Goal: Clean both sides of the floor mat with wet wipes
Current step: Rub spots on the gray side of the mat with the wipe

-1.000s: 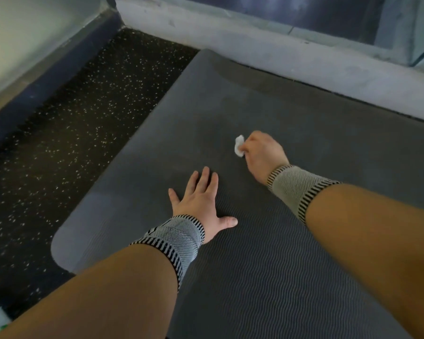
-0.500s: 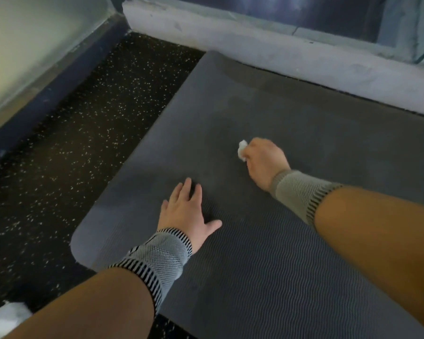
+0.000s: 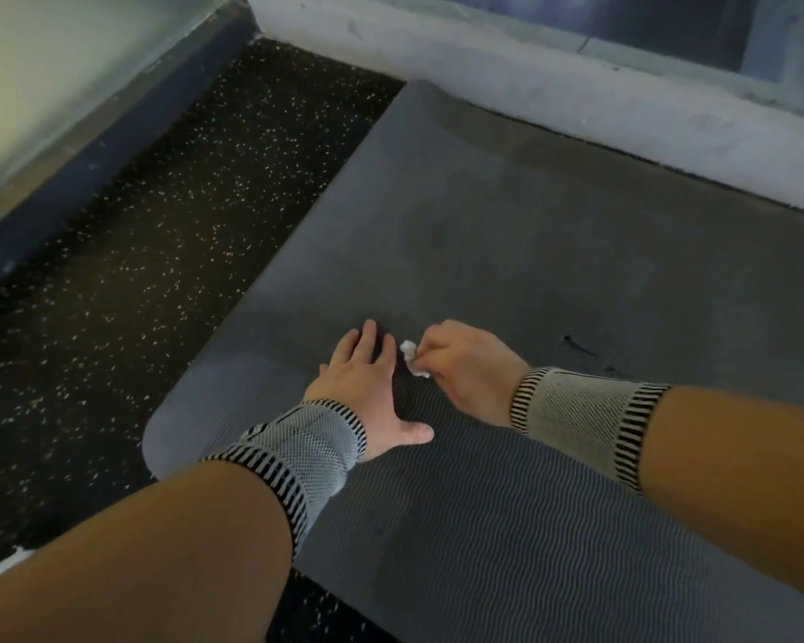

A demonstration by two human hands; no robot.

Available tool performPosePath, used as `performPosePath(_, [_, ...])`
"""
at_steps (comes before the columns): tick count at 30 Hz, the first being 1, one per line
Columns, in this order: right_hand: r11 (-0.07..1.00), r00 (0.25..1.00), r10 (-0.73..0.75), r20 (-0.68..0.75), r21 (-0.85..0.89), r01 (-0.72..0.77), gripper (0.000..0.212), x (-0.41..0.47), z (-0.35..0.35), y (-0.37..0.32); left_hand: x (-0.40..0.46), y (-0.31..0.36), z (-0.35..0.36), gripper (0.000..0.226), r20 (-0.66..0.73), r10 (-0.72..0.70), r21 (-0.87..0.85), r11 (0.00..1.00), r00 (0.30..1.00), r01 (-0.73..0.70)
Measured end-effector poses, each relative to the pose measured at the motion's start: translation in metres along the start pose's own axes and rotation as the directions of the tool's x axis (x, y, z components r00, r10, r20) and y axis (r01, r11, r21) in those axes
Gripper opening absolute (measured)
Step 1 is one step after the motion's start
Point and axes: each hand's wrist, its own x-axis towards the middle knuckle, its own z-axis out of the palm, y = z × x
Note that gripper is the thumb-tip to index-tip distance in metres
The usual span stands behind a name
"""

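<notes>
- One view only, from the head camera, looking down at both hands on the floor mat [image 3: 553,234].
- The right hand [image 3: 472,364] is clenched around a small crumpled wet wipe [image 3: 413,360]; only a white tuft shows past the fingers on their left side, and it is pressed down on the mat surface.
- The left hand [image 3: 363,387] lies flat on the mat with straight fingers and the thumb spread out; it grasps nothing and seems only to hold the mat steady.
- The wipe sits between the two hands: just beside the left fingertips, nearly touching them.
- The mat lies on the dark speckled floor [image 3: 159,252]. Its long axis seems to run from the pale ledge [image 3: 576,99] at the far end toward the person, and its left edge and near-left rounded corner are in view.
- From the wipe, most of the mat surface stretches forward and to the right. Faint darker patches there look like moisture, but I cannot tell for sure.
- My judgement: the right hand is the one to wipe, since it has the wipe already. A stroke to the left is blocked by the left hand, so it needs to go forward or right, or the left hand must move away first.
- The underside is not visible, so this side is in work and the other one is probably not done yet.
</notes>
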Motion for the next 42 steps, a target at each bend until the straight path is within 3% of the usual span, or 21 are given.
performPosePath(2, [0.996, 0.998, -0.054, 0.027, -0.067, 0.056, 0.022, 0.004, -0.008, 0.016, -0.001, 0.001, 0.000, 0.128, 0.025, 0.003, 0.027, 1.000, 1.000, -0.004])
performPosePath(4, [0.971, 0.982, 0.175, -0.067, -0.154, -0.183, 0.020, 0.020, -0.022, 0.049, -0.002, 0.003, 0.000, 0.130, 0.028, -0.001, 0.049, 0.999, 1.000, -0.001])
performPosePath(6, [0.891, 0.887, 0.413, -0.206, -0.109, -0.440, 0.021, 0.029, -0.029, 0.067, -0.003, 0.003, 0.001, 0.130, 0.031, -0.007, 0.046, 0.999, 0.999, 0.006])
performPosePath(7, [0.870, 0.863, 0.444, -0.239, -0.113, -0.479, 0.021, 0.029, -0.026, 0.062, -0.003, 0.004, 0.000, 0.130, 0.031, -0.008, 0.042, 0.999, 0.999, 0.007])
performPosePath(9, [0.949, 0.935, 0.279, -0.221, -0.087, -0.304, 0.024, 0.015, -0.008, 0.032, -0.003, 0.005, -0.001, 0.129, 0.030, -0.009, 0.036, 0.999, 1.000, 0.008])
performPosePath(12, [0.994, 0.996, -0.093, -0.012, 0.053, 0.093, 0.020, -0.029, 0.003, -0.007, -0.002, 0.006, -0.001, 0.129, 0.023, -0.014, 0.034, 0.999, 1.000, 0.014])
performPosePath(14, [0.991, 0.990, -0.130, 0.056, -0.009, 0.131, 0.022, -0.028, -0.007, 0.011, -0.002, 0.006, -0.001, 0.130, 0.031, -0.017, 0.040, 0.999, 0.999, 0.016])
performPosePath(16, [0.984, 0.991, 0.122, -0.061, -0.120, -0.128, 0.024, -0.012, -0.022, 0.044, -0.001, 0.007, -0.001, 0.129, 0.044, -0.017, 0.049, 0.999, 0.999, 0.015])
performPosePath(19, [0.884, 0.879, 0.434, -0.198, -0.095, -0.458, 0.029, -0.005, -0.028, 0.062, -0.002, 0.009, -0.002, 0.129, 0.058, -0.027, 0.050, 0.998, 0.998, 0.024])
performPosePath(20, [0.906, 0.901, 0.393, -0.185, -0.091, -0.414, 0.029, -0.009, -0.024, 0.051, -0.001, 0.010, -0.002, 0.129, 0.057, -0.028, 0.051, 0.998, 0.998, 0.025])
performPosePath(23, [0.999, 0.997, 0.027, -0.065, 0.043, -0.024, 0.018, -0.049, -0.006, 0.005, -0.001, 0.010, -0.001, 0.129, 0.052, -0.035, 0.052, 0.998, 0.998, 0.032])
performPosePath(25, [0.987, 0.988, -0.155, 0.020, 0.047, 0.154, 0.018, -0.062, -0.011, 0.007, 0.000, 0.010, -0.001, 0.130, 0.046, -0.036, 0.057, 0.998, 0.998, 0.034])
performPosePath(26, [0.991, 0.991, -0.132, 0.032, 0.000, 0.132, 0.020, -0.059, -0.015, 0.020, 0.000, 0.010, -0.001, 0.130, 0.047, -0.037, 0.058, 0.998, 0.998, 0.034])
performPosePath(28, [0.985, 0.988, 0.127, -0.083, -0.105, -0.135, 0.019, -0.045, -0.028, 0.050, 0.000, 0.009, 0.000, 0.130, 0.048, -0.037, 0.064, 0.997, 0.998, 0.034])
performPosePath(30, [0.923, 0.913, 0.348, -0.213, -0.095, -0.374, 0.025, -0.035, -0.030, 0.060, -0.001, 0.009, -0.001, 0.130, 0.049, -0.039, 0.061, 0.998, 0.998, 0.036])
performPosePath(31, [0.918, 0.900, 0.364, -0.238, -0.072, -0.390, 0.027, -0.035, -0.025, 0.050, -0.001, 0.009, -0.001, 0.130, 0.042, -0.038, 0.058, 0.998, 0.998, 0.036])
performPosePath(33, [0.981, 0.951, 0.192, -0.242, 0.050, -0.186, 0.029, -0.049, -0.007, 0.010, -0.001, 0.009, 0.000, 0.130, 0.032, -0.035, 0.052, 0.998, 0.999, 0.033])
performPosePath(35, [0.993, 0.996, -0.070, -0.054, 0.090, 0.075, 0.015, -0.072, 0.006, -0.020, -0.001, 0.009, 0.002, 0.130, 0.019, -0.036, 0.051, 0.998, 0.999, 0.035])
performPosePath(37, [0.986, 0.982, -0.159, 0.100, 0.054, 0.155, 0.019, -0.069, -0.002, -0.009, -0.001, 0.008, 0.001, 0.130, 0.016, -0.037, 0.053, 0.998, 0.999, 0.036])
performPosePath(39, [0.996, 0.998, 0.050, 0.025, -0.069, -0.048, 0.021, -0.052, -0.015, 0.024, -0.002, 0.006, 0.001, 0.130, 0.009, -0.035, 0.050, 0.998, 0.999, 0.034])
performPosePath(42, [0.904, 0.895, 0.406, -0.187, -0.063, -0.424, 0.028, -0.041, -0.012, 0.048, -0.011, 0.002, 0.007, 0.125, -0.038, -0.032, 0.017, 0.999, 0.999, 0.032])
